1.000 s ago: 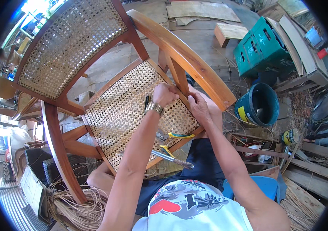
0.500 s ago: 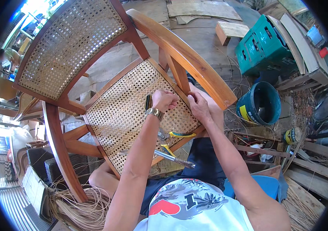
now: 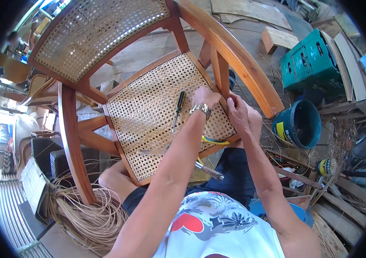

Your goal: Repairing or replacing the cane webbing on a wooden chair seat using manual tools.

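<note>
A wooden armchair stands before me, its woven cane seat (image 3: 148, 107) facing up. My left hand (image 3: 206, 96), a gold watch at its wrist, is closed at the seat's right edge, knuckles up; whatever its fingers grip is hidden. Beside it, my right hand (image 3: 238, 112) is curled against the outer side of the right seat rail, below the armrest post (image 3: 221, 75); I cannot make out what it pinches. On the cane lie a screwdriver (image 3: 180, 103) with a dark handle, yellow-handled pliers (image 3: 215, 141) and a metal tool (image 3: 209, 169), all partly behind my left forearm. A flat blade (image 3: 152, 152) shows left of that forearm.
The curved right armrest (image 3: 243, 60) arches past my hands, and the cane backrest (image 3: 101, 38) rises at the far left. A dark green bucket (image 3: 297, 124) and green crate (image 3: 310, 62) stand to the right. Coiled cane strands (image 3: 84, 210) lie at lower left.
My left hand has moved right, from above the cane to the seat's edge next to my right hand. The screwdriver has come out from behind my wrist. The whole view has shifted slightly.
</note>
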`<state>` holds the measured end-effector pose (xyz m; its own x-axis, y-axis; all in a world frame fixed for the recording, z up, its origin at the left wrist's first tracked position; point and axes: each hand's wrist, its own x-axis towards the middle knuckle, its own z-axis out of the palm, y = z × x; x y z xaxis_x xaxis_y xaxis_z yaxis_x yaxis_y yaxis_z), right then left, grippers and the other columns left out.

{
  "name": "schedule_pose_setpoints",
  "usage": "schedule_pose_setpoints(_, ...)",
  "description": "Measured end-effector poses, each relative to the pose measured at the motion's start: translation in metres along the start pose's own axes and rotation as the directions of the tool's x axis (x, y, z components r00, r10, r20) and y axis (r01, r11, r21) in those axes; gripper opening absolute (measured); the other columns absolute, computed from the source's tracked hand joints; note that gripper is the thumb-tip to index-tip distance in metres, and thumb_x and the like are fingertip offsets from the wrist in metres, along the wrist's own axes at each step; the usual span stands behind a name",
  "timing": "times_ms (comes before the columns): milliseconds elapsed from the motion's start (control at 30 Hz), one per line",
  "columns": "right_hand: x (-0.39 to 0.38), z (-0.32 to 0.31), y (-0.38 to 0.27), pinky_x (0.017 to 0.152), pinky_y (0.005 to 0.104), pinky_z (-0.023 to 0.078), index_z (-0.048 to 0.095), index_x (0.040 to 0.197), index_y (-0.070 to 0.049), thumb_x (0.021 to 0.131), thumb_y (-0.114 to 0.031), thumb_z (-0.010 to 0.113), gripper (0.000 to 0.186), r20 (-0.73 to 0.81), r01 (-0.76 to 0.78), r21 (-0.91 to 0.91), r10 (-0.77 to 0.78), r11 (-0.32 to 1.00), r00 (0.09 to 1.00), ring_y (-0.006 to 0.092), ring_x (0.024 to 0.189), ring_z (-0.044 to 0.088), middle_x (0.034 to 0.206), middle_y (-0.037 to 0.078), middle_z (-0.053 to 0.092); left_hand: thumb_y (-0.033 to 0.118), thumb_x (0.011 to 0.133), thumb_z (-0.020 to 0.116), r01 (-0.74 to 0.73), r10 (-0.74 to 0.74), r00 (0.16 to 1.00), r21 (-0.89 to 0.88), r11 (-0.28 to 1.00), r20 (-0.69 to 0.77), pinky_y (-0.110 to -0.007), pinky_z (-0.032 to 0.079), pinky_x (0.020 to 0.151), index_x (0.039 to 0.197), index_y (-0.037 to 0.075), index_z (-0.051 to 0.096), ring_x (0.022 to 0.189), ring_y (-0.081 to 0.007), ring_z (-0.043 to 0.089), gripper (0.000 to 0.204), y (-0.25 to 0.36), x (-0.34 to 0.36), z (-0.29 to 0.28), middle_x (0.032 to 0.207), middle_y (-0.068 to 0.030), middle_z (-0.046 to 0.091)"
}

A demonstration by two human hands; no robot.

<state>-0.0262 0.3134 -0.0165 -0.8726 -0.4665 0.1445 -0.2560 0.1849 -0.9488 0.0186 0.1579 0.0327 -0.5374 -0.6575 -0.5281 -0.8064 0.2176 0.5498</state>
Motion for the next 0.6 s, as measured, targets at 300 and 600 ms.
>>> schedule_pose_setpoints(300, -0.112, -0.070, -0.054, 0.080, 0.0278, 0.053, 0.057, 0.135, 0.000, 0.106, -0.017, 0.058, 0.033, 0.066, -0.077, 0.156, 0.067, 0.985, 0.996, 0.0100, 0.087, 0.061, 0.101, 0.005, 0.065, 0.026, 0.085, 0.083, -0.295, 0.372, 0.707, 0.228, 0.928, -0.602, -0.043, 0.053, 0.082, 0.110, 0.001, 0.068, 0.091, -0.0286, 0.066, 0.038, -0.131, -0.051, -0.027, 0.105, -0.0121, 0.066)
schedule_pose_setpoints(600, -0.112, -0.020, -0.079, 0.071, 0.0231, 0.051, 0.043, 0.146, -0.003, 0.103, -0.023, 0.068, 0.054, 0.309, -0.374, 0.487, 0.245, 0.789, 0.919, 0.0056, 0.084, 0.058, 0.110, 0.003, 0.062, 0.010, 0.086, 0.076, -0.901, 0.868, 0.434, -0.097, 0.423, -0.242, -0.040, 0.055, 0.072, 0.105, 0.009, 0.071, 0.086, -0.0282, 0.066, 0.020, -0.085, -0.095, -0.017, 0.095, -0.0092, 0.066)
